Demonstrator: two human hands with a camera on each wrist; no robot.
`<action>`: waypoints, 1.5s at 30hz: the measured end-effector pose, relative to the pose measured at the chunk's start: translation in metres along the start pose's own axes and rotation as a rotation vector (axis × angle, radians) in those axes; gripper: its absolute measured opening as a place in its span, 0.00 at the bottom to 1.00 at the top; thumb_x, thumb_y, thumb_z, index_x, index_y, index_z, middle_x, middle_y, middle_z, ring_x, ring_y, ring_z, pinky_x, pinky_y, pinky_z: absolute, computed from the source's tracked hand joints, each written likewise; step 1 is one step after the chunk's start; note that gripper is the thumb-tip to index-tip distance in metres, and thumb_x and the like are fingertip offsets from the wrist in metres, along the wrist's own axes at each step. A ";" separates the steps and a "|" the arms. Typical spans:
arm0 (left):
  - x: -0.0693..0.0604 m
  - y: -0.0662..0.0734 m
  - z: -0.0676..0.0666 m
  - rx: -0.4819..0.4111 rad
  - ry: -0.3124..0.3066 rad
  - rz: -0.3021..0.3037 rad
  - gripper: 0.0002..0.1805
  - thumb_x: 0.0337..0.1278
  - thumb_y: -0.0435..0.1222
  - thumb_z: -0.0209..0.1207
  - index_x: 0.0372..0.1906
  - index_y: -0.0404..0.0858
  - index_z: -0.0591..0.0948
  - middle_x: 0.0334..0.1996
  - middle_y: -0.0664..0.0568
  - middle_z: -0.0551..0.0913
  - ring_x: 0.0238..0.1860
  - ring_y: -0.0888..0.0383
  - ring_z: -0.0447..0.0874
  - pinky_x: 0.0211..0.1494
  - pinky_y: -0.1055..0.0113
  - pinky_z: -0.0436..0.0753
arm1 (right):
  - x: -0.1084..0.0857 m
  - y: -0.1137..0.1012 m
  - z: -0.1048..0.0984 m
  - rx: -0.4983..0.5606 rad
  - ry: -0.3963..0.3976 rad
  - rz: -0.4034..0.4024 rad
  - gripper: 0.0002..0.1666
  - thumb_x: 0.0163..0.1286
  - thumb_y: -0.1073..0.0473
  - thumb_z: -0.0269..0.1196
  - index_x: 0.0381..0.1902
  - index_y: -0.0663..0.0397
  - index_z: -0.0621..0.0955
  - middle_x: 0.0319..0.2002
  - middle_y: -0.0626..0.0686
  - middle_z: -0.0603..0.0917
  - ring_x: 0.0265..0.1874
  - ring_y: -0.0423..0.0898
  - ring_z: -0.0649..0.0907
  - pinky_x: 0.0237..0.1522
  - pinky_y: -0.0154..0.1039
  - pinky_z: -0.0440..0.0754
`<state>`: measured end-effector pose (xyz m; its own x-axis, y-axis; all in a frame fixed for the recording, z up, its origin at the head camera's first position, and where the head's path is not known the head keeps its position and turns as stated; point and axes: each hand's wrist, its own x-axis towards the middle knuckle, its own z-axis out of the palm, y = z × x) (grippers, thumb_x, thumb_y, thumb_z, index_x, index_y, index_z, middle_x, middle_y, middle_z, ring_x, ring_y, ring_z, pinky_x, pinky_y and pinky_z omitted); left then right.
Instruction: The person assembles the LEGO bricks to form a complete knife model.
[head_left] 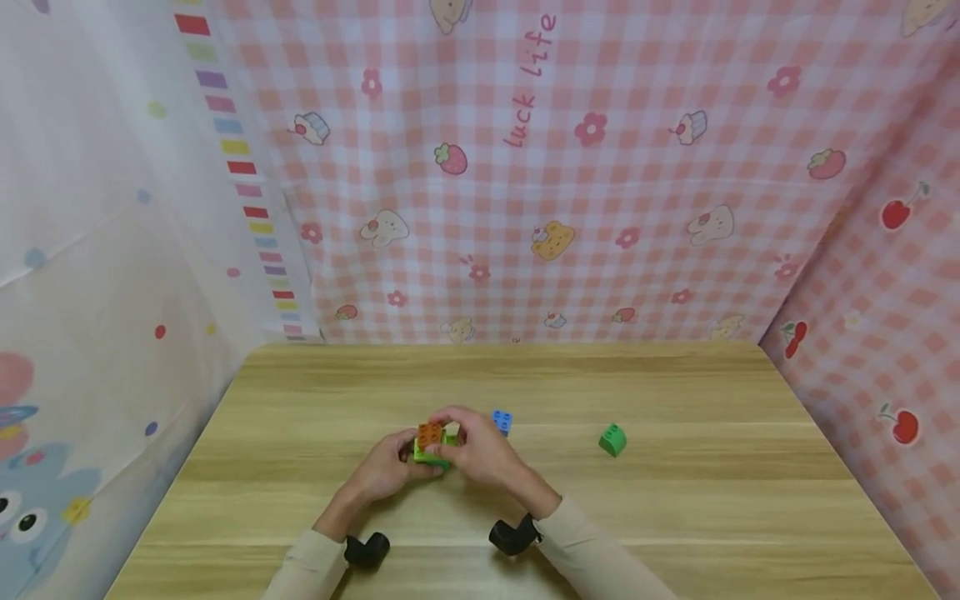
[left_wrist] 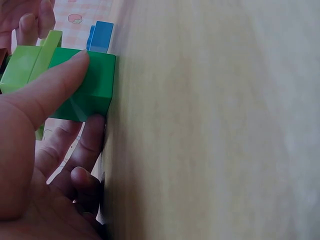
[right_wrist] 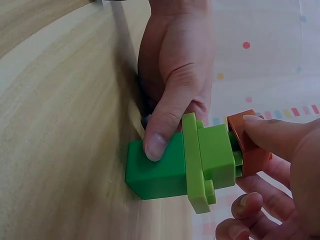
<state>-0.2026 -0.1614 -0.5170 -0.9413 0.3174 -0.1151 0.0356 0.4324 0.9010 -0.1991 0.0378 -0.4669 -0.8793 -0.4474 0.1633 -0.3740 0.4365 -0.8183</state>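
Observation:
A small stack of toy building bricks stands on the table between the two hands. Its base is a dark green brick [right_wrist: 157, 175], topped by a light green plate [right_wrist: 194, 167] and a light green brick [right_wrist: 217, 155]. My left hand [head_left: 386, 468] holds the base, its thumb on one side and fingers on the other. With thumb and fingers, my right hand [head_left: 483, 450] pinches an orange brick [right_wrist: 252, 152] at the top of the stack. In the right wrist view, studs show in a gap between the orange brick and the light green one, and the orange brick sits slightly tilted.
Just behind the right hand is a blue brick [head_left: 502, 421]. Farther right on the wooden table [head_left: 697, 500] lies a green brick [head_left: 612, 439] with a sloped or curved side. Patterned cloth [head_left: 525, 192] hangs behind the table and at both sides.

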 end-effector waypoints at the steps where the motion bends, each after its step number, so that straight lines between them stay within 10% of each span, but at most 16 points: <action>1: 0.000 0.000 0.000 -0.003 -0.001 0.001 0.29 0.48 0.40 0.75 0.58 0.43 0.81 0.56 0.51 0.81 0.59 0.50 0.75 0.65 0.46 0.69 | 0.000 0.000 0.000 -0.006 -0.004 0.000 0.20 0.64 0.56 0.71 0.53 0.51 0.82 0.45 0.47 0.85 0.24 0.40 0.74 0.25 0.30 0.70; 45: 0.000 0.002 -0.001 0.004 0.001 -0.019 0.28 0.47 0.41 0.75 0.55 0.41 0.81 0.49 0.51 0.82 0.48 0.56 0.77 0.54 0.58 0.75 | 0.002 0.005 -0.005 -0.064 -0.049 -0.023 0.21 0.66 0.55 0.68 0.56 0.51 0.82 0.54 0.51 0.84 0.24 0.37 0.73 0.24 0.30 0.71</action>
<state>-0.2024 -0.1614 -0.5153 -0.9423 0.3080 -0.1314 0.0194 0.4420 0.8968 -0.2047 0.0431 -0.4674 -0.8554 -0.4948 0.1532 -0.4134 0.4740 -0.7775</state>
